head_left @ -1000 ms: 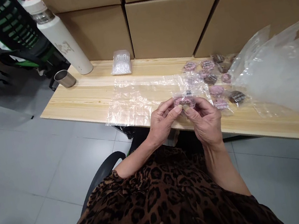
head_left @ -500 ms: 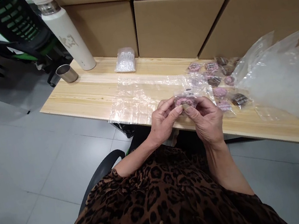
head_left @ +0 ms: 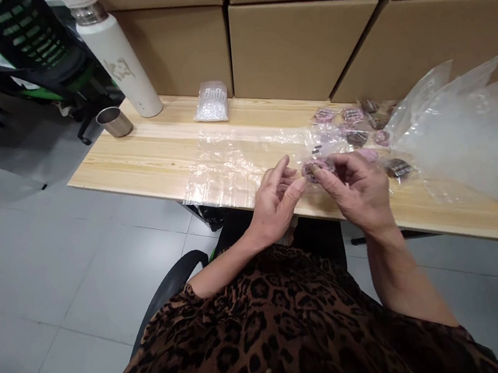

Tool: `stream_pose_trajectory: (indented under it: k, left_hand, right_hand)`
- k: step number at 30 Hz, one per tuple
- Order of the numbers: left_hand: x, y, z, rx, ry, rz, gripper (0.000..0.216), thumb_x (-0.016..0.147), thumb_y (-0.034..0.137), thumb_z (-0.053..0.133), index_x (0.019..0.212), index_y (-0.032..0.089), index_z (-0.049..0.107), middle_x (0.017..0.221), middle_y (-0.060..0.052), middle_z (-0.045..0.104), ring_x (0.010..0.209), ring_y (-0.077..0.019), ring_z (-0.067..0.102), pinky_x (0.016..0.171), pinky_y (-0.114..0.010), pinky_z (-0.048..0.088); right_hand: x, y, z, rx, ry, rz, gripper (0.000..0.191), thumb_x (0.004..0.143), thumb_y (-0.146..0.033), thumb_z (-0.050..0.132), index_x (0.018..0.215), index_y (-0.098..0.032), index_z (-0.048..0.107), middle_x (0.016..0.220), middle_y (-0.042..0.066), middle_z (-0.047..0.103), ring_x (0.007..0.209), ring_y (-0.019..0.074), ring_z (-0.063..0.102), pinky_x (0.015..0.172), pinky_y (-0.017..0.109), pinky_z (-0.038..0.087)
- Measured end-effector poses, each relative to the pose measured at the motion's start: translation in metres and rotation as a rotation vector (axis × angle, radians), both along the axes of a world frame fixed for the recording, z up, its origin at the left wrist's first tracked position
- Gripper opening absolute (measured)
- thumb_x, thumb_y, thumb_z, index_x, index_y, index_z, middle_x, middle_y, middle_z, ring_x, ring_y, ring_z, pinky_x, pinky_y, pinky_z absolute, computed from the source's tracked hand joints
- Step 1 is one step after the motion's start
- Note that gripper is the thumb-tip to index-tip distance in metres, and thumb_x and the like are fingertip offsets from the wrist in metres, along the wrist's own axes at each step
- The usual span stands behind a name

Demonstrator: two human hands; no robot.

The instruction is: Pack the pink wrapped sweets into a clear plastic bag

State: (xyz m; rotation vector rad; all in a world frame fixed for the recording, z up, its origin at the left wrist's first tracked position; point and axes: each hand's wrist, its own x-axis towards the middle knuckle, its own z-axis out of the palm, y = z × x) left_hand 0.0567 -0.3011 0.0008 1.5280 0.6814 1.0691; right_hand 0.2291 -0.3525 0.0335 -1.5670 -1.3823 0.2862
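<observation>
I'm watching the left hand point(head_left: 275, 202) hovering loosely open at the table point(head_left: 129, 162) edge, its fingers just beside a pink piece point(head_left: 316, 168). The right hand point(head_left: 361, 189) is pinching that piece between thumb and fingertips, over the near edge. Beyond, a clear sheet point(head_left: 230, 164) is lying flat and packets point(head_left: 357, 129) are clustering beside a big bag point(head_left: 475, 133). Farthest back, a cup point(head_left: 115, 121), a bottle point(head_left: 117, 55) and boxes point(head_left: 301, 42) are standing.
</observation>
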Motion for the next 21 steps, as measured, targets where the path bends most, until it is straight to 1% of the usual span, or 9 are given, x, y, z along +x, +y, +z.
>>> stream_pose_trajectory:
  k: [2, 4, 6, 8, 10, 12, 15, 18, 21]
  left_hand:
    - [-0.009, 0.0, 0.0, 0.207, 0.205, 0.047, 0.067, 0.105, 0.065, 0.055, 0.157, 0.023, 0.054, 0.138, -0.015, 0.064, 0.122, -0.0253, 0.064, 0.109, -0.047, 0.054]
    - [-0.014, -0.002, 0.001, 0.391, 0.429, 0.034, 0.059, 0.109, 0.059, 0.049, 0.152, 0.02, 0.059, 0.136, -0.015, 0.066, 0.127, -0.0285, 0.062, 0.11, -0.051, 0.051]
    - [-0.013, -0.005, 0.003, 0.526, 0.632, -0.044, 0.05, 0.112, 0.051, 0.046, 0.145, 0.018, 0.064, 0.133, -0.015, 0.07, 0.126, -0.0301, 0.061, 0.109, -0.052, 0.048]
    - [-0.007, -0.009, 0.006, 0.629, 0.764, -0.161, 0.046, 0.112, 0.047, 0.046, 0.139, 0.016, 0.067, 0.133, -0.014, 0.071, 0.125, -0.0305, 0.061, 0.108, -0.051, 0.047]
    - [0.002, -0.011, 0.009, 0.712, 0.81, -0.272, 0.044, 0.112, 0.046, 0.047, 0.135, 0.016, 0.068, 0.136, -0.015, 0.07, 0.128, -0.0308, 0.06, 0.108, -0.049, 0.046]
    - [0.01, -0.012, 0.01, 0.777, 0.815, -0.342, 0.044, 0.112, 0.046, 0.049, 0.132, 0.014, 0.07, 0.139, -0.016, 0.069, 0.129, -0.0318, 0.06, 0.107, -0.047, 0.046]
    - [0.017, -0.012, 0.012, 0.829, 0.812, -0.375, 0.042, 0.11, 0.045, 0.053, 0.128, 0.011, 0.071, 0.136, -0.018, 0.069, 0.127, -0.0335, 0.062, 0.103, -0.047, 0.047]
    - [0.018, -0.012, 0.012, 0.855, 0.815, -0.362, 0.04, 0.109, 0.043, 0.055, 0.126, 0.01, 0.071, 0.132, -0.018, 0.071, 0.125, -0.0338, 0.063, 0.1, -0.046, 0.048]
    - [0.017, -0.012, 0.012, 0.882, 0.813, -0.356, 0.038, 0.109, 0.042, 0.057, 0.126, 0.011, 0.07, 0.133, -0.018, 0.071, 0.125, -0.0335, 0.063, 0.1, -0.046, 0.048]
  right_hand:
    - [0.018, -0.001, 0.001, -0.113, -0.16, -0.038, 0.04, 0.094, -0.06, 0.07, 0.093, -0.021, 0.074, 0.085, 0.006, 0.069, 0.073, 0.0192, 0.058, 0.074, 0.037, 0.047]
    - [0.037, -0.002, 0.001, -0.224, -0.278, -0.075, 0.047, 0.093, -0.066, 0.064, 0.082, -0.021, 0.069, 0.08, 0.007, 0.067, 0.07, 0.0205, 0.056, 0.072, 0.038, 0.045]
    - [0.057, -0.006, 0.001, -0.313, -0.368, -0.127, 0.049, 0.092, -0.069, 0.059, 0.077, -0.022, 0.063, 0.078, 0.009, 0.067, 0.07, 0.0218, 0.057, 0.072, 0.038, 0.043]
    - [0.076, -0.012, 0.003, -0.387, -0.421, -0.181, 0.05, 0.091, -0.071, 0.056, 0.075, -0.023, 0.059, 0.079, 0.011, 0.067, 0.071, 0.0234, 0.057, 0.072, 0.039, 0.043]
    - [0.092, -0.019, 0.007, -0.445, -0.441, -0.228, 0.054, 0.088, -0.077, 0.055, 0.073, -0.024, 0.058, 0.078, 0.012, 0.067, 0.071, 0.0253, 0.057, 0.072, 0.041, 0.042]
    - [0.1, -0.023, 0.012, -0.465, -0.439, -0.269, 0.057, 0.084, -0.081, 0.055, 0.072, -0.025, 0.058, 0.075, 0.013, 0.067, 0.07, 0.027, 0.058, 0.072, 0.043, 0.042]
    - [0.098, -0.023, 0.018, -0.368, -0.417, -0.302, 0.051, 0.086, -0.075, 0.059, 0.078, -0.025, 0.063, 0.08, 0.013, 0.071, 0.073, 0.0271, 0.061, 0.075, 0.043, 0.046]
    - [0.084, -0.012, 0.019, -0.259, -0.464, -0.221, 0.044, 0.091, -0.067, 0.06, 0.084, -0.023, 0.066, 0.088, 0.014, 0.072, 0.076, 0.0262, 0.062, 0.078, 0.043, 0.048]
    - [0.076, 0.003, 0.017, -0.323, -0.601, -0.069, 0.045, 0.097, -0.063, 0.052, 0.074, -0.025, 0.056, 0.08, 0.013, 0.066, 0.075, 0.0271, 0.058, 0.074, 0.042, 0.043]
